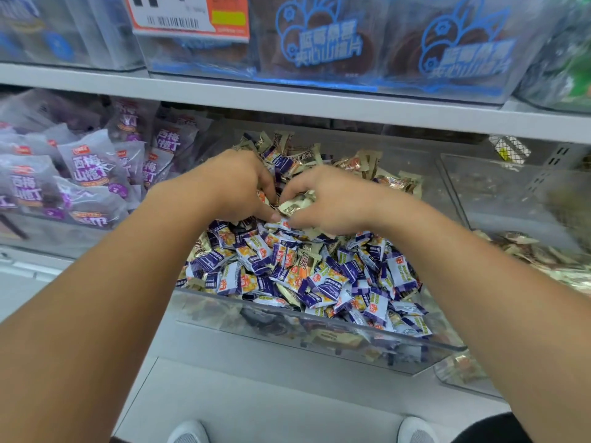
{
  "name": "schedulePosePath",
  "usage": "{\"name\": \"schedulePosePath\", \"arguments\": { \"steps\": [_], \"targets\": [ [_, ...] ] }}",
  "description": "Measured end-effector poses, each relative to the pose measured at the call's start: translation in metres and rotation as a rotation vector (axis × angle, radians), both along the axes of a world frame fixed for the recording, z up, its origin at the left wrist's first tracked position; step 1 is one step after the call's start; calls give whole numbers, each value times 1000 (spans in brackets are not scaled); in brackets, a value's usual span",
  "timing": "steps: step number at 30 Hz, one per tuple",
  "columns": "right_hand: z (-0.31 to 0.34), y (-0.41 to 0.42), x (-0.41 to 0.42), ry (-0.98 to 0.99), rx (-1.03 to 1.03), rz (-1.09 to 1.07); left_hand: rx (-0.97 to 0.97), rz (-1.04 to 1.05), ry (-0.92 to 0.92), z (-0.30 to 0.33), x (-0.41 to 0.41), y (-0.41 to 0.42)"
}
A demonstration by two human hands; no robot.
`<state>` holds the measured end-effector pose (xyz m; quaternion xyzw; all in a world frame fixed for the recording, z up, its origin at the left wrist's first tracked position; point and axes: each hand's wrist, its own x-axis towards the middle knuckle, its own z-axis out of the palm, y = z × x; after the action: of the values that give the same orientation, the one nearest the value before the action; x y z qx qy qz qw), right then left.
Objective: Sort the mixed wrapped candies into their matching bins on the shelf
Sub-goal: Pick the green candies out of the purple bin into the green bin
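Note:
A clear plastic bin [319,342] on the lower shelf holds a heap of mixed wrapped candies. Purple-and-white candies [319,276] fill its front, gold-wrapped candies [361,161] lie toward the back. Both my hands are down in the middle of the heap, close together. My right hand [332,199] has its fingers curled round a bunch of gold-wrapped candies [295,203]. My left hand [236,183] digs in beside it with curled fingers, its fingertips pinching at wrappers; what it holds is hidden.
To the left stands a bin of purple snack packets [86,177]. To the right is another clear bin [511,199] with gold candies [550,260] along its bottom. The upper shelf [287,97] hangs close above, carrying boxes with blue print and a price tag [188,17].

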<state>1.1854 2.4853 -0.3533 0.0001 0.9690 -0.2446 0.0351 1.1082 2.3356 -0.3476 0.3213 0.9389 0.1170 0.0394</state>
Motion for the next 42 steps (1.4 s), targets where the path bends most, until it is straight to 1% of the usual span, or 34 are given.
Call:
{"name": "schedulePosePath", "arguments": {
  "steps": [3, 4, 7, 9, 11, 14, 15, 16, 18, 20, 23, 26, 29, 32, 36, 39, 42],
  "targets": [
    [-14, -4, -11, 101, 163, -79, 15, -21, -38, -2, 0, 0],
    [-16, -3, -12, 100, 196, -112, 22, -35, -42, -4, 0, 0],
    [-14, 2, -12, -34, 265, -158, 0, -54, 34, -10, 0, 3],
    [-8, 7, -9, -136, 300, -138, -33, -66, 85, -14, 0, 4],
    [2, 15, -2, -166, 210, -124, -15, -85, 114, -16, -1, 4],
    [15, 28, 6, -64, -137, -213, 91, -102, 129, -19, -5, 0],
    [16, 27, 7, -32, -223, -237, 138, -108, 127, -19, -6, -1],
    [15, 24, 6, -12, -245, -236, 186, -118, 122, -20, -8, -3],
    [6, 12, 0, -3, -140, -176, 235, -146, 105, -19, -10, -6],
    [-3, 1, -7, 11, 2, -145, 206, -158, 92, -17, -13, -11],
    [-7, -3, -13, 0, 67, -149, 201, -174, 84, -18, -15, -18],
    [0, 0, -10, -126, 78, -81, 226, -187, 73, -19, -15, -22],
    [5, 3, -6, -160, 94, -33, 232, -220, 68, -21, -12, -23],
    [6, 8, -4, -108, 85, -51, 274, -234, 121, -21, -10, -23],
    [18, 22, 9, 20, -5, -195, 409, -177, 146, -15, -4, -18],
    [29, 36, 25, 91, -51, -262, 490, -140, 59, -9, 6, -9],
    [37, 48, 49, 137, -117, -269, 585, -176, -205, -3, 22, 5]
  ]
}}
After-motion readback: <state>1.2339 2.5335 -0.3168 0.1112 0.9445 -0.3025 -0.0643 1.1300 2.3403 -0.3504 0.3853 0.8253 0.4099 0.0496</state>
